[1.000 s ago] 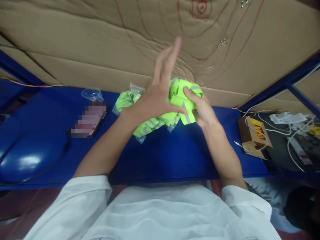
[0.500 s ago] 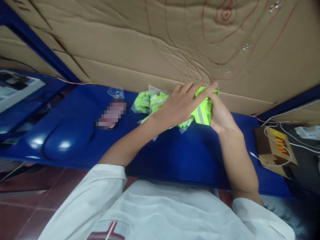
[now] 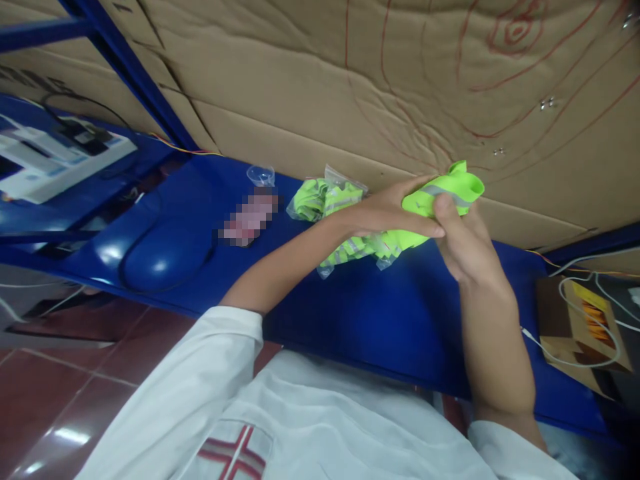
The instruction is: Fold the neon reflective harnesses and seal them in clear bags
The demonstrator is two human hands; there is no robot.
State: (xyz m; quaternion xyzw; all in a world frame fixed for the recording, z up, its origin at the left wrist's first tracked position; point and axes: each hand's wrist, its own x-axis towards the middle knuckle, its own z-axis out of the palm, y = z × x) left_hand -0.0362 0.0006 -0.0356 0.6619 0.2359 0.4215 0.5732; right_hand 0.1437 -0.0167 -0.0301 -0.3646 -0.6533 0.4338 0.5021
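Both hands are closed around a neon-green reflective vest [image 3: 425,200] with a grey stripe, bundled into a small roll above the blue shelf. My left hand [image 3: 387,210] grips its left end, thumb along the near side and the other fingers mostly hidden behind. On the right end, my right hand [image 3: 470,243] presses its thumb against the stripe. Below and left of the hands lie several bagged neon-green vests [image 3: 343,197] in clear plastic, partly covered by my left forearm.
Cardboard [image 3: 280,127] with red drawn lines rises behind the blue shelf [image 3: 360,320]. Left of the bags sit a blurred-out pink object [image 3: 250,217] and a clear plastic piece [image 3: 261,175]. An open cardboard box [image 3: 555,313] with a white cable stands at right; a white power strip [image 3: 65,163] is far left.
The vest has gone from a flatter piece under my left hand to a bundled roll held between both hands. My right thumb now lies over it. The whole view has shifted.
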